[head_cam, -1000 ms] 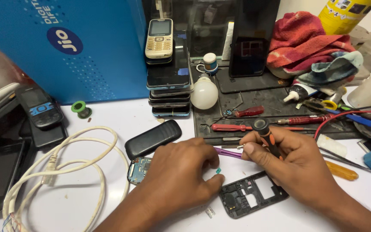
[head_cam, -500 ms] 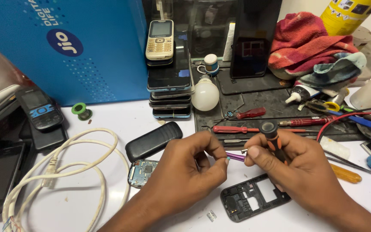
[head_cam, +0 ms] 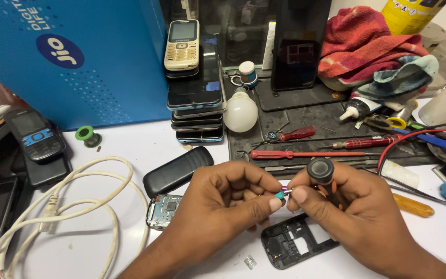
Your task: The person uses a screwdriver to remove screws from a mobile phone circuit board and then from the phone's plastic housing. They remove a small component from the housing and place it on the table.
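My left hand (head_cam: 222,206) and my right hand (head_cam: 347,212) meet above the white desk, fingertips touching. Between the left thumb and forefinger sits a tiny teal part (head_cam: 280,196). The right hand grips a small screwdriver with a black round cap (head_cam: 320,170), its tip pointing at that part. Under the hands lies a black phone frame (head_cam: 292,247). A bare phone circuit board (head_cam: 163,211) lies left of my left wrist, and a black phone back cover (head_cam: 177,171) lies beyond it.
A stack of phones (head_cam: 197,98) stands by a blue box (head_cam: 73,57). A white bulb (head_cam: 240,112), red screwdrivers (head_cam: 305,154) and tools lie on a dark mat. A white cable (head_cam: 73,206) coils at left, a red cloth (head_cam: 367,44) lies behind, and a yellow-handled tool (head_cam: 413,205) sits right.
Both hands have come together and lifted slightly off the phone frame. The left hand now pinches the tiny teal part at the screwdriver's tip.
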Available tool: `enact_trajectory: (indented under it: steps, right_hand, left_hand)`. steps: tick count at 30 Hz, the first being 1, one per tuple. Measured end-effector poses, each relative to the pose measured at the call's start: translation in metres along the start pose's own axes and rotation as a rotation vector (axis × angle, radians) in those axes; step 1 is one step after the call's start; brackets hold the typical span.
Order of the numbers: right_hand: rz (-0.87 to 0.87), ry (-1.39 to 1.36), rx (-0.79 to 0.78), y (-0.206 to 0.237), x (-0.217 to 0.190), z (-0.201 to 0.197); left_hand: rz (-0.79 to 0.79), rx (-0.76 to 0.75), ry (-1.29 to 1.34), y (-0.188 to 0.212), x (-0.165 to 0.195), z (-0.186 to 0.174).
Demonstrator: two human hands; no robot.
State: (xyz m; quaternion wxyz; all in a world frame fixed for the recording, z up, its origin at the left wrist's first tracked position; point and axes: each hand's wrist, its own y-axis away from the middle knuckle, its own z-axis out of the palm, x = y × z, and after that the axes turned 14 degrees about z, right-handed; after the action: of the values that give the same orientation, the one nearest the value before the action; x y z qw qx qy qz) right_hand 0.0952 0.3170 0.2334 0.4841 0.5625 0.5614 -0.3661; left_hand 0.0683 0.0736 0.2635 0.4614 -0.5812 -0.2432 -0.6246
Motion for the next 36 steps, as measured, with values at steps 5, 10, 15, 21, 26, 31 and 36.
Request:
enact_trajectory:
  steps: [5,10,15,21,26,31,36]
  right_hand:
    - [0.022,-0.015,0.006,0.0,0.003,0.0]
    - [0.037,-0.015,0.017,0.001,0.004,0.0]
    - [0.018,-0.047,-0.018,0.001,0.004,0.001]
    - [-0.022,0.034,0.066,-0.003,-0.002,0.002]
    - [0.02,0.03,0.182,-0.004,-0.014,-0.003]
    - [0.019,0.032,0.263,-0.009,-0.025,-0.002]
    - [0.005,0.058,0.273,-0.012,-0.027,0.004]
  left_hand:
    - [-0.018,-0.014,0.03,0.001,0.001,-0.002]
    - [-0.018,-0.031,0.093,0.001,0.001,-0.002]
    - [-0.04,-0.003,0.135,0.002,0.0,-0.001]
    - [0.004,0.069,-0.269,-0.004,0.001,0.002]
    - [0.133,-0.041,-0.82,-0.003,0.009,0.0]
    - [0.251,-0.188,-1.0,-0.002,0.007,0.011]
    - [0.267,-0.248,-1.051,-0.012,0.001,0.024]
